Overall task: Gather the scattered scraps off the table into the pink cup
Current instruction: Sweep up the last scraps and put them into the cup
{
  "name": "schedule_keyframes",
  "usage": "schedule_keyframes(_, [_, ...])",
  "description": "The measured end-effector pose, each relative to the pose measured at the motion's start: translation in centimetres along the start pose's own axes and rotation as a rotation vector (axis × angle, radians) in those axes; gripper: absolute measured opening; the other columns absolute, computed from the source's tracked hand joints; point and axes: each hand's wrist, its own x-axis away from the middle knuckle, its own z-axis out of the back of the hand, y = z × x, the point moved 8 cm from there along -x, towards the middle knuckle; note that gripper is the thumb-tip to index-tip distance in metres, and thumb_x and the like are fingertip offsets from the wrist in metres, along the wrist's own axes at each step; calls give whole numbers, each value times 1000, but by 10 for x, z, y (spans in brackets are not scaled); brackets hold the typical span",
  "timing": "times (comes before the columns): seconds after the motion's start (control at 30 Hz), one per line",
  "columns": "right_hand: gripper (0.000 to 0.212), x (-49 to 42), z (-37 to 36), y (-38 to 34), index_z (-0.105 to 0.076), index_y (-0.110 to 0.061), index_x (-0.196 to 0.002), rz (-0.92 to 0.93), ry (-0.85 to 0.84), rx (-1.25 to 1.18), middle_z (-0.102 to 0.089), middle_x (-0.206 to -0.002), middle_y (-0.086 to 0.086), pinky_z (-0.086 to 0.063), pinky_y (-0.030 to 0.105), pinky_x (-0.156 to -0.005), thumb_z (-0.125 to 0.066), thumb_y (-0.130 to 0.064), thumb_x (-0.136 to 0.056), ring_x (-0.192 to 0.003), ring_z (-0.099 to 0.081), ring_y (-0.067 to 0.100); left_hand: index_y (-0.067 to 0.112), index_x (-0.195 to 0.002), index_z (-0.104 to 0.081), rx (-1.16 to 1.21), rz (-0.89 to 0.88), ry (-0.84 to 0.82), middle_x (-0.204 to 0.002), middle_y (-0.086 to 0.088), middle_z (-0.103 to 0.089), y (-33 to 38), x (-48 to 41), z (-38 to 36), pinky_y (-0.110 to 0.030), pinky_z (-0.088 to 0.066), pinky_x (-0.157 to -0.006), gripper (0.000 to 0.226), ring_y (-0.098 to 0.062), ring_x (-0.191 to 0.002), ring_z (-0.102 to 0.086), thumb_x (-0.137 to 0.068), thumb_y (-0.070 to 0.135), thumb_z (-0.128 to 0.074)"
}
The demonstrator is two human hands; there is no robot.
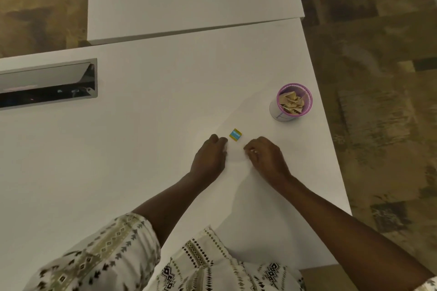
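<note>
Lying between curled, empty hands, left (pixel 210 153), right (pixel 264 156), blue-yellow scrap (pixel 235 135), print unreadable, pink cup (pixel 294 101) nearby

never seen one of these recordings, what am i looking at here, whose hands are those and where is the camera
There is no machine here. A person wears a wide-angle camera on the head, so the single picture looks forward and down along their own arms. The left hand and right hand rest with curled fingers on a white table. Neither visibly holds anything, though the curled fingers could hide something small. Just beyond the hands, between them, lies a small blue and yellow scrap, untouched. Farther off, near the table's right edge, stands the pink cup, already holding crumpled tan scraps. On the left, a metal-framed slot is set into the tabletop. The patterned cloth at the bottom is the person's clothing.
</note>
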Motion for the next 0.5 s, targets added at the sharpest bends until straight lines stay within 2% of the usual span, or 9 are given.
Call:
schedule_keyframes(0.1, [8,-15,14,1,-73,-7,-96,-75,58,-33,-70,-97,10,-45,18,-78,-67,-10,-92,-87,-65,20,7,-114,-53,-149,-42,-31,-112,-12,-52,8,-9,-6,-43,-50,-73,18,-30,-97,-54,-98,10,-44])
schedule_keyframes(0.23, [8,-29,16,-17,-72,-5,-96,13,30,-13,-70,-98,12,-54,33,-82,-67,-9,-91,-89,-65,25,7,-117,-52,-260,-85,-44,-112,-12,-52,14,-12,-9,-39,-45,-69,24,-30,-96,-54,-95,5,-42])
schedule_keyframes(0.3, [9,-35,19,-25,-72,-5,-97,33,43,-3,-70,-99,12,-54,34,-83,-67,-9,-91,-90,-65,24,7,-118,-51,-278,-87,-54,-112,-13,-53,15,-13,-10,-40,-46,-70,28,-31,-96,-55,-93,2,-41])
schedule_keyframes(0.4, [7,-41,43,-32,-72,-6,-95,58,159,-74,-71,-98,9,-53,26,-82,-69,-6,-90,-90,-66,18,7,-120,-50,-304,-82,-64,-112,-12,-52,15,-16,-11,-41,-50,-72,30,-31,-95,-56,-93,1,-41])
schedule_keyframes(0.5, [6,-42,88,-24,-72,-9,-92,33,358,-167,-69,-93,-1,-50,15,-79,-70,-5,-89,-85,-64,9,7,-117,-50,-310,-44,-48,-113,-12,-52,14,-20,-9,-37,-45,-68,27,-29,-96,-55,-92,-1,-41])
